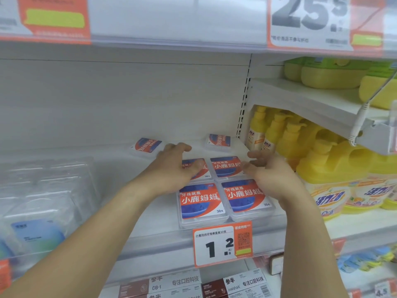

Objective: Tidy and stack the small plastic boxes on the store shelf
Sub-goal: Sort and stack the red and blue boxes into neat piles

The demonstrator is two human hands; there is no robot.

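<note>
Four small plastic boxes lie in a square block at the front of the white shelf. The left hand and right hand, fingers loosely spread and gripping nothing, flank the rear pair. Two loose boxes lie beyond the fingertips, near the back wall.

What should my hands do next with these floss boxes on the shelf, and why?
Probably reach the left hand back for the loose box at the rear left. It lies skewed and apart from the four front boxes, which sit in a neat square, and another stray box lies at the rear right. Both hands hold nothing, and the left hand is nearest the skewed one.
</note>
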